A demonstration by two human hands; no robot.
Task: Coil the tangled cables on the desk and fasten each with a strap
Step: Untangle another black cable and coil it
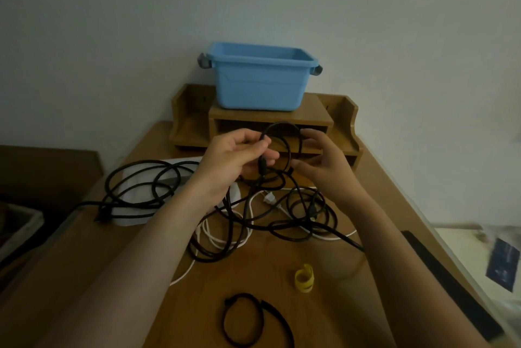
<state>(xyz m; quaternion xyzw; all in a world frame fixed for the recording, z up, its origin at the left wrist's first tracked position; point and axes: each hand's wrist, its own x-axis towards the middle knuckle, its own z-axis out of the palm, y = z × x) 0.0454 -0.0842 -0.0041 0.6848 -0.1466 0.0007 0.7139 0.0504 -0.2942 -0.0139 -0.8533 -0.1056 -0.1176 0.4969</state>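
A blue plastic tub sat on a wooden shelf organiser at the wooden bench's far edge. Tangled black and white cables lay mid-bench, with a yellow looped strap and a black looped strap toward its near edge.

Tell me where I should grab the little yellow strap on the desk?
Pinch the yellow strap across its curled band, coming straight down from above. It sits by itself on the desk, rolled into an open loop with its upper edge standing up off the wood. A finger could likely slip inside the loop, with the thumb outside.
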